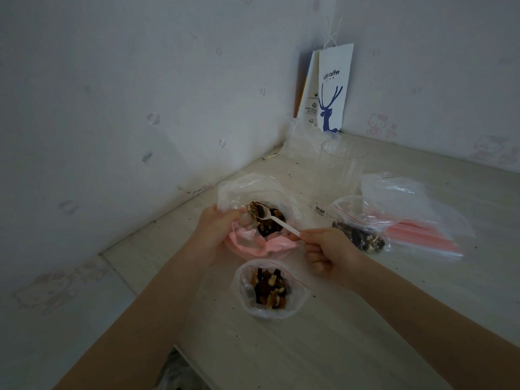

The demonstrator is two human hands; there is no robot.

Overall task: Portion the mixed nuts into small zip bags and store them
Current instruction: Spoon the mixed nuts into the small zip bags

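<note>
- Portioning is under way at a pale surface [309, 347]. The left hand [218, 226] grips the rim of the clear supply bag [253, 187] and holds its mouth wide, with pink plastic [261, 244] bunched just below its fingers.
- The right hand [323, 249] pinches the handle end of a white spoon [281, 222] between thumb and curled fingers. The bowl, loaded with mixed nuts [254, 209], sits at the supply bag's mouth, close beside the left hand.
- The spoon's long axis runs diagonally from the right hand up and away toward the left hand, bowl end leading and face up.
- Done so far, by appearance: one small zip bag [360, 235] lies filled just beyond the right hand, though its seal cannot be made out. A second zip bag [297, 302], open-mouthed and partly filled, stands nearer the person, between the two forearms.
- Left to do: top up and close the open bag, fill more from the stack of empty zip bags [416, 229] well outside the right hand, then store them.
</note>
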